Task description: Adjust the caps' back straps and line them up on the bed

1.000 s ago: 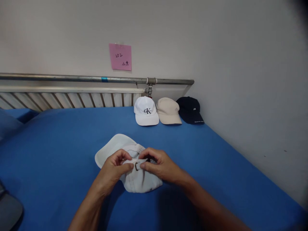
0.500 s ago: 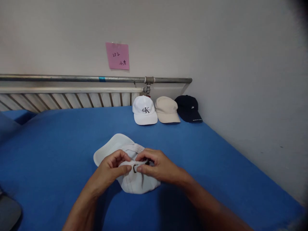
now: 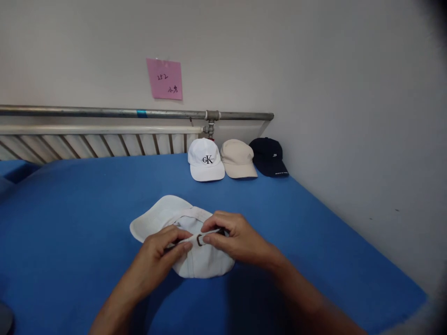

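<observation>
A pale, off-white baseball cap (image 3: 204,263) lies upside down on the blue surface, its brim pointing to the far left. My left hand (image 3: 159,253) pinches the cap's back edge between thumb and fingers, left of a small metal buckle (image 3: 199,240). Just right of that buckle, my right hand (image 3: 237,237) is closed on the cap's strap, thumb in front and fingers behind. The strap's far end is hidden under my right fingers.
At the back stand a white cap (image 3: 206,160) with black letters, a beige cap (image 3: 238,159) and a black cap (image 3: 268,157) side by side. Behind them are a radiator (image 3: 129,144) and a metal pipe (image 3: 167,114). A wall (image 3: 349,153) borders the right side.
My left hand has shifted slightly left and down along the cap's edge, apart from the buckle. My right hand stays by the buckle. The view has turned slightly right.
</observation>
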Motion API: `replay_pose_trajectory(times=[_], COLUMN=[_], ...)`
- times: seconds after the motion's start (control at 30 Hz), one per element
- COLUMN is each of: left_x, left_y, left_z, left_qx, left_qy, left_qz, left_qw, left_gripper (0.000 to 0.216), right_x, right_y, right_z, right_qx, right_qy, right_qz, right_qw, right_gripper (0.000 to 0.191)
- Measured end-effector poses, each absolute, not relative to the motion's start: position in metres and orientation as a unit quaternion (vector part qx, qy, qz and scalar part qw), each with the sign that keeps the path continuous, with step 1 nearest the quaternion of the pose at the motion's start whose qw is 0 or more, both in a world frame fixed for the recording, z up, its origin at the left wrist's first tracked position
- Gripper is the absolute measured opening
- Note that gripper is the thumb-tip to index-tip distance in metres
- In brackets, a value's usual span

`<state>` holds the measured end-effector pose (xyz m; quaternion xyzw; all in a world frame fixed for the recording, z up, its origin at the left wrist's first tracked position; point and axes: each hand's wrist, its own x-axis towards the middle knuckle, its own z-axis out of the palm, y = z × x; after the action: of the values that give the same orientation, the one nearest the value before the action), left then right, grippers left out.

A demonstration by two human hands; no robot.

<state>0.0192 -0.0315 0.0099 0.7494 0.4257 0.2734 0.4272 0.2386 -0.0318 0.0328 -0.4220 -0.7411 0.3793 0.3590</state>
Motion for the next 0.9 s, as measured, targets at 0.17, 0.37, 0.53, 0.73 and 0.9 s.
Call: replay_pose_trajectory(times=[0.17,0.37,0.53,0.73,0.9], left_x=[0.012,0.02,0.009,0.002,-0.002], left_y=[-0.034,-0.035,-0.035,-0.034,-0.029], left_z=[0.017,0.014,0.009,0.007,0.004], left_qx=[0.689,0.712,0.651,0.637,0.647], left_qy=[0.388,0.408,0.369,0.379,0.407], left_qz=[0.231,0.207,0.233,0.276,0.278], left_qw=[0.567,0.532,0.621,0.612,0.582], left_gripper=[0.026,0.024,0.028,0.028,0.028], right_x=[0.234,0.229,0.246,0.256,0.255], right_y=[-0.035,-0.036,-0.028,-0.018,-0.017], right_z=[0.034,0.026,0.031,0.023,0.024], right_qx=[-0.399,-0.386,-0.382,-0.355,-0.366], right_qy=[-0.682,-0.726,-0.65,-0.539,-0.555], right_qz=[0.507,0.472,0.569,0.654,0.614], right_qw=[0.344,0.317,0.329,0.396,0.426], right_gripper=[0.005,0.008,0.015,0.017,0.014])
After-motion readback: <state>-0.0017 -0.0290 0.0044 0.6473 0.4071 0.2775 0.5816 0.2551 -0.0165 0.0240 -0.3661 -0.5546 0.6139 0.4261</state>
